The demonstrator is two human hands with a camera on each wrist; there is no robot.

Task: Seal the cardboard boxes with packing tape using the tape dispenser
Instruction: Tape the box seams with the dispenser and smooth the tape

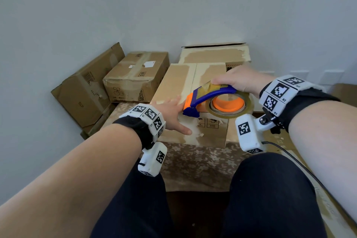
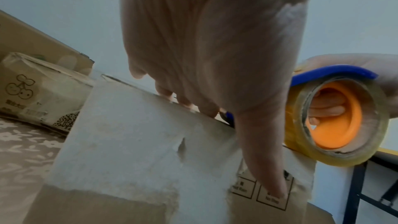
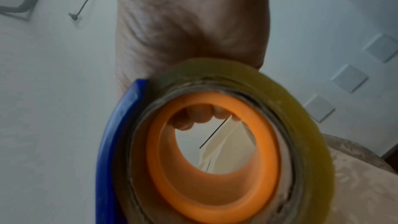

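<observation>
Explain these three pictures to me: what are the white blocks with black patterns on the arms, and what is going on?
No robot here: a person wears cameras. The top picture comes from a head camera looking down; the others from white wrist cameras, looking along each hand. The patterned blocks are marker tags on the wristbands.

The right hand grips a blue and orange tape dispenser holding a roll of clear yellowish packing tape, its fingers curled through the orange core. The left hand lies flat on the brown cardboard box on a floral-patterned cloth. More cardboard boxes stand behind.

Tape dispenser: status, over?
Right hand grips tape dispenser over front box. Left hand flat on box's near edge. Nothing in the way.
</observation>
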